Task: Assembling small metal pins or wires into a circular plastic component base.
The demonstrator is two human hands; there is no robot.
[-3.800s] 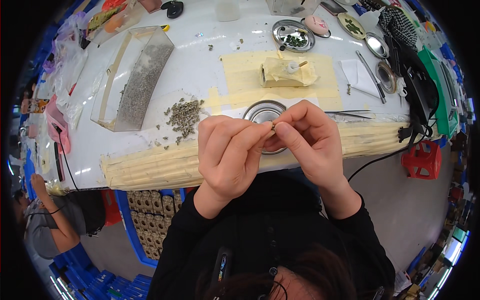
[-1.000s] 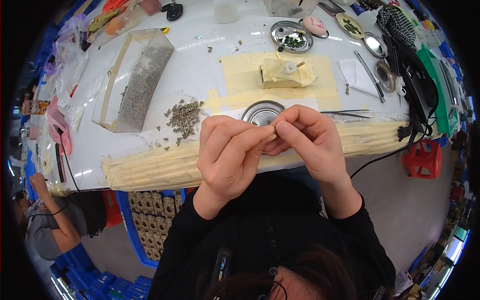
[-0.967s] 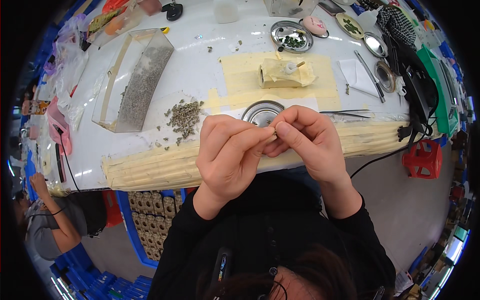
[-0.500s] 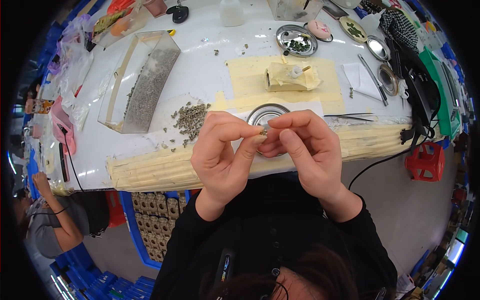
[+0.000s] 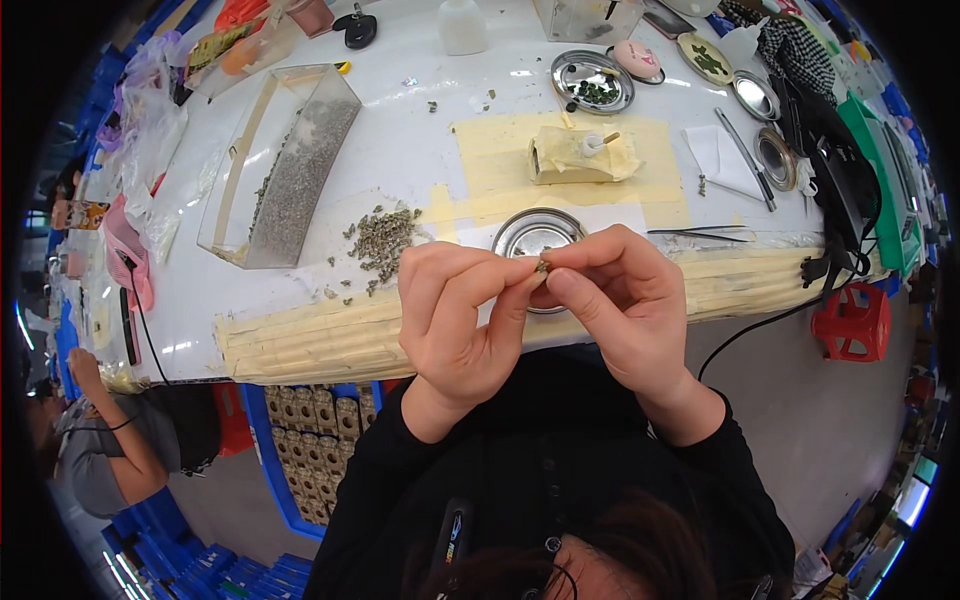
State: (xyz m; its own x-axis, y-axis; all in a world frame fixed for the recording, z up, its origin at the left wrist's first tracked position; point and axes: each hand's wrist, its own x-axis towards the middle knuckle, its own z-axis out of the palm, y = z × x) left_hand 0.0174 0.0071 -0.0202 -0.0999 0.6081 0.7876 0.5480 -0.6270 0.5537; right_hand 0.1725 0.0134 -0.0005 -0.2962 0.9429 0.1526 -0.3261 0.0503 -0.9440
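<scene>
Between the fingertips of both hands is a small metallic part (image 5: 542, 267), too small to name. My left hand (image 5: 465, 310) pinches it from the left with thumb and forefinger. From the right, my right hand (image 5: 625, 310) closes thumb and forefinger on it too. Just beyond the fingers lies a round metal dish (image 5: 540, 222) on white paper, partly hidden by the hands. A loose heap of small grey-brown parts (image 5: 383, 240) is spread on the table left of the dish.
A clear bin (image 5: 300, 170) with many small grey parts stands on the left. Behind the dish sits a tape-covered block (image 5: 575, 160). Tweezers (image 5: 700, 234) lie at right, a dish with dark green pieces (image 5: 592, 82) farther back. A coworker's arm (image 5: 120, 430) is at far left.
My left hand has moved slightly right, and its fingertips now meet those of my right hand at the small part. The right hand has barely shifted.
</scene>
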